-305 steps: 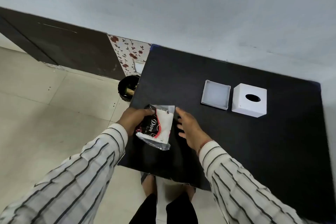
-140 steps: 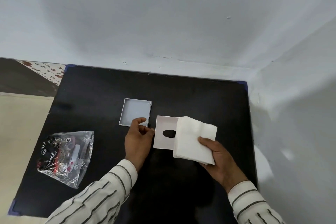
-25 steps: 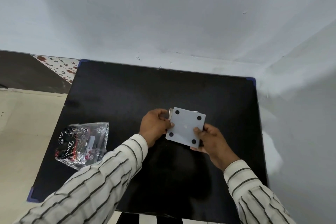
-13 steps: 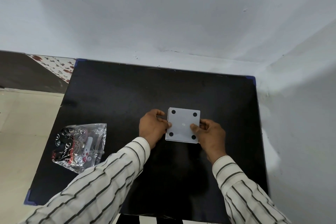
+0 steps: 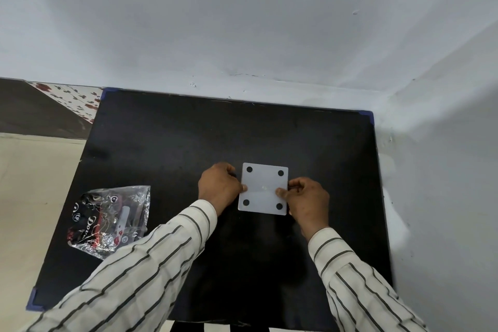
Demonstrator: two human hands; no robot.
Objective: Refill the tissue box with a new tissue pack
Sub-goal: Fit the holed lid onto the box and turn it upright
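The white tissue box (image 5: 263,188) lies upside down on the black table (image 5: 167,143), its flat base cover with four black round feet facing up. My left hand (image 5: 219,186) grips the box's left side, thumb on the cover's edge. On the right side my right hand (image 5: 307,198) does the same, thumb pressed on the cover. The tissues are hidden inside the box. A crumpled clear and black tissue wrapper (image 5: 109,219) lies apart at the table's left.
The table stands in a corner, with a white wall (image 5: 242,21) behind and another at the right. Beige floor (image 5: 27,183) lies beyond the table's left edge. Blue corner guards mark the table corners.
The base cover, tilted a second ago, now sits level and square on the box. Both hands have shifted to the box's sides.
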